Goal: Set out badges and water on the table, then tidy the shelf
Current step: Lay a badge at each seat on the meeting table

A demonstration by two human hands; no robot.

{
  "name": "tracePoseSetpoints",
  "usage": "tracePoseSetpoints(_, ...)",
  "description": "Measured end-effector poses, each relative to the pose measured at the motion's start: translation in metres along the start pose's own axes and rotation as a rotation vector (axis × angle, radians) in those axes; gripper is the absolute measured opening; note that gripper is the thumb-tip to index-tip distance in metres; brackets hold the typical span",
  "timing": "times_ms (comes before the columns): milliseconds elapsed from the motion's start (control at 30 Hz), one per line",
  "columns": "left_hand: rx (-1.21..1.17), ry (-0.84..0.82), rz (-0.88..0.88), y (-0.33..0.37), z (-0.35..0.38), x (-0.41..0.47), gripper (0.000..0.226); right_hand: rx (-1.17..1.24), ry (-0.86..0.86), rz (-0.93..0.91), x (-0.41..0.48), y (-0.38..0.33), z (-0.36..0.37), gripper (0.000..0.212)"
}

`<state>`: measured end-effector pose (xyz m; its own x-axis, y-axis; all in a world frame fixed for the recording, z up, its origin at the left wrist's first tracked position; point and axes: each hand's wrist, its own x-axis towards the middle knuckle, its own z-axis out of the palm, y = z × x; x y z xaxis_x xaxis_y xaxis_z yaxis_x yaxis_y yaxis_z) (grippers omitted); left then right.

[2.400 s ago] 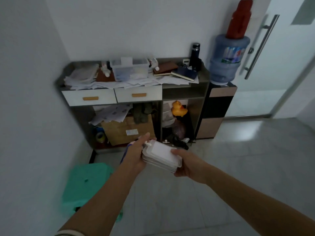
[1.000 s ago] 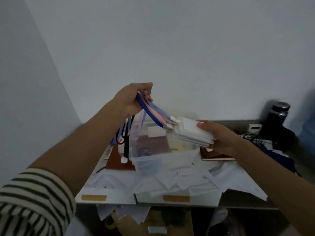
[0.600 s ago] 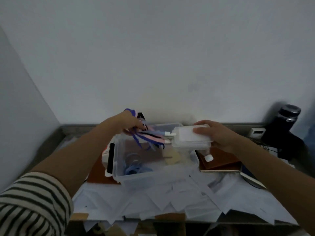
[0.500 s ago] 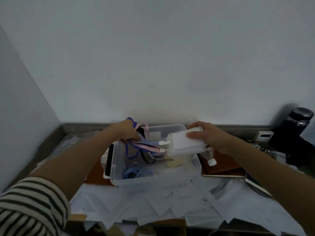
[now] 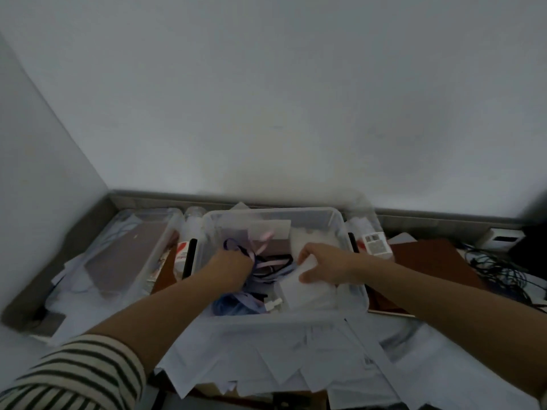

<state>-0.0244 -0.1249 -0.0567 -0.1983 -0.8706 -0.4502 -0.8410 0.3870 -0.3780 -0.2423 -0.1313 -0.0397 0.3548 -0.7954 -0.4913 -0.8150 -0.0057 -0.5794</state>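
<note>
Both hands are down inside the clear bin (image 5: pixel 275 316) now. Half a second ago they hovered above its rim, and a moment before that the load was lifted high over it. The left hand (image 5: pixel 229 269) is a tight fist round the bunched lanyards (image 5: pixel 266 264), purple and pink straps spilling out just to its right. The right hand (image 5: pixel 325 266) has fingers and thumb curled over the white stack of badges (image 5: pixel 299 287), which lies in the bin beneath its palm, between the two hands. Loose papers (image 5: pixel 296 356) are spread near the forearms, in front of the bin. A brown notebook (image 5: pixel 429 261) lies out past the right wrist, with a white bottle (image 5: pixel 374 244) beside it. A striped sleeve (image 5: pixel 74 377) covers the left upper arm.
</note>
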Motion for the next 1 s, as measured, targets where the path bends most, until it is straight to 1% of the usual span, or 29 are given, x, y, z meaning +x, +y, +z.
tracePoseSetpoints(67,0.026,-0.064,0.051,0.006,0.014,0.004,0.040,-0.103,-0.008,0.017,0.005,0.003,0.004,0.042)
tracePoseSetpoints(167,0.011,-0.083,0.117,0.004,0.019,0.004,0.037,-0.191,-0.037,0.059,0.011,0.001,0.007,0.044)
tracePoseSetpoints(267,-0.050,-0.107,0.129,-0.004,0.013,0.007,0.032,-0.331,-0.077,0.092,0.014,0.000,0.008,0.048)
tracePoseSetpoints(367,-0.127,-0.155,0.136,-0.010,0.005,0.011,0.039,-0.453,-0.095,0.114,0.016,-0.003,0.011,0.051)
tracePoseSetpoints(433,-0.181,-0.112,0.159,-0.017,-0.001,0.013,0.049,-0.542,-0.126,0.137,0.019,-0.003,0.018,0.053)
tracePoseSetpoints(500,-0.213,-0.006,0.179,-0.022,-0.004,0.013,0.050,-0.611,-0.163,0.147,0.021,-0.001,0.026,0.054)
tracePoseSetpoints(600,-0.326,0.172,0.218,-0.020,-0.002,0.016,0.023,-0.641,-0.193,0.152,0.020,-0.003,0.030,0.054)
tracePoseSetpoints(667,-0.469,0.172,0.261,-0.013,0.002,0.019,0.014,-0.641,-0.191,0.165,0.019,-0.002,0.030,0.052)
tracePoseSetpoints(767,-0.660,0.027,0.369,0.001,0.011,0.022,0.022,-0.687,-0.176,0.208,0.017,0.000,0.033,0.048)
tracePoseSetpoints(833,-0.778,-0.056,0.413,0.011,0.015,0.022,0.025,-0.694,-0.112,0.208,0.010,-0.002,0.034,0.045)
tracePoseSetpoints(867,-0.822,-0.093,0.416,0.015,0.016,0.021,0.025,-0.678,-0.037,0.187,0.005,-0.004,0.032,0.044)
tracePoseSetpoints(933,-0.876,-0.160,0.433,0.022,0.017,0.020,0.028,-0.592,0.206,0.103,-0.010,-0.007,0.024,0.043)
tracePoseSetpoints(1000,-0.873,-0.172,0.452,0.029,0.016,0.022,0.037,-0.504,0.533,-0.016,-0.024,-0.002,0.015,0.041)
